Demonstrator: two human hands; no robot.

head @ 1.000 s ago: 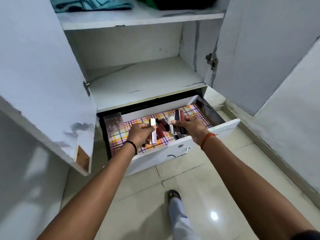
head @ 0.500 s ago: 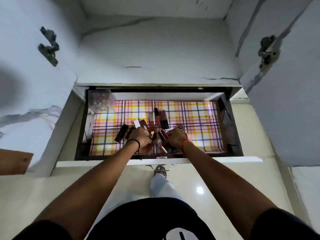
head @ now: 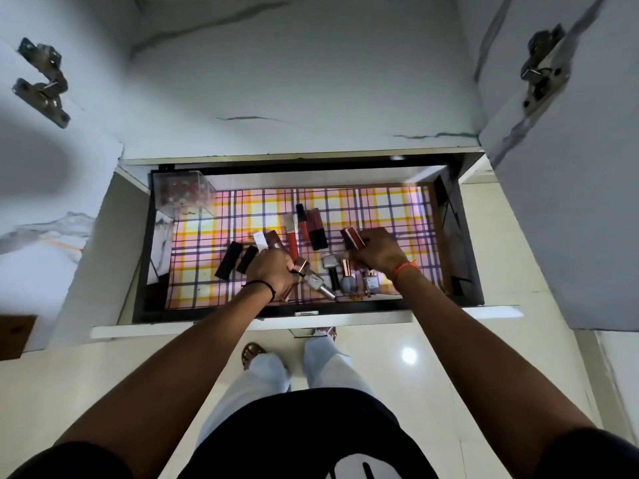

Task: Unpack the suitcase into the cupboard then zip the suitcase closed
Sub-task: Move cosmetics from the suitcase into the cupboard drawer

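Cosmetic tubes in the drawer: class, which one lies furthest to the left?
The black tube at the left end of the row. It lies tilted on the checked liner, beside a shorter black tube; every other tube lies further right.

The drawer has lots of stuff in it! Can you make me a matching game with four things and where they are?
Things:
1. clear box
2. two black tubes
3. dark red tube
4. nail polish bottles

Places:
A. in the right hand
B. back left corner of the drawer
C. front, between the hands
D. lying just left of the left hand

Pairs: 1-B, 2-D, 3-A, 4-C
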